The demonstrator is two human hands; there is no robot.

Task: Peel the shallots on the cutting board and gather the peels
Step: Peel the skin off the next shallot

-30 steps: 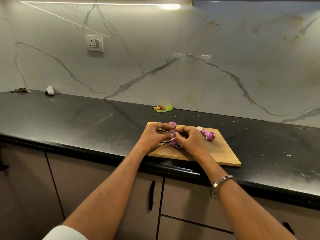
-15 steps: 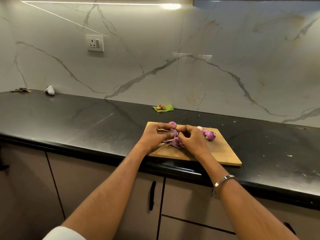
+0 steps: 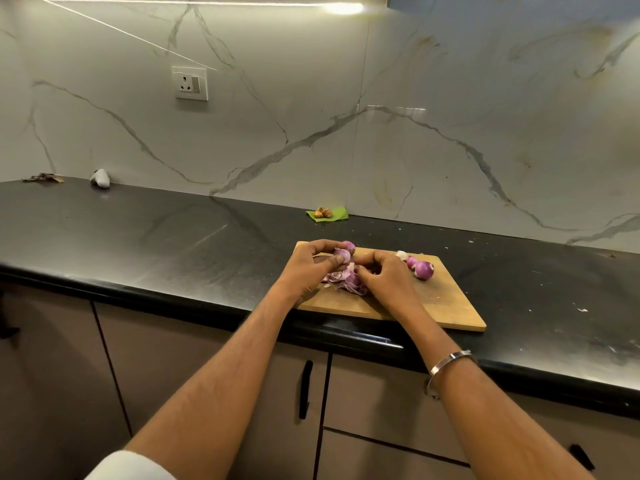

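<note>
Small purple shallot [image 3: 342, 254] lifted slightly by left hand [image 3: 311, 268], pinched in grip; right hand [image 3: 384, 275] curled, contents hidden. Skin best stripped over purple peel pile [image 3: 346, 282].

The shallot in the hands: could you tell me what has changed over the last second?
Little has changed. The left hand still pinches the shallot; the right hand has dropped slightly from it toward the peel pile. The peeled shallots and cutting board stayed put.
</note>
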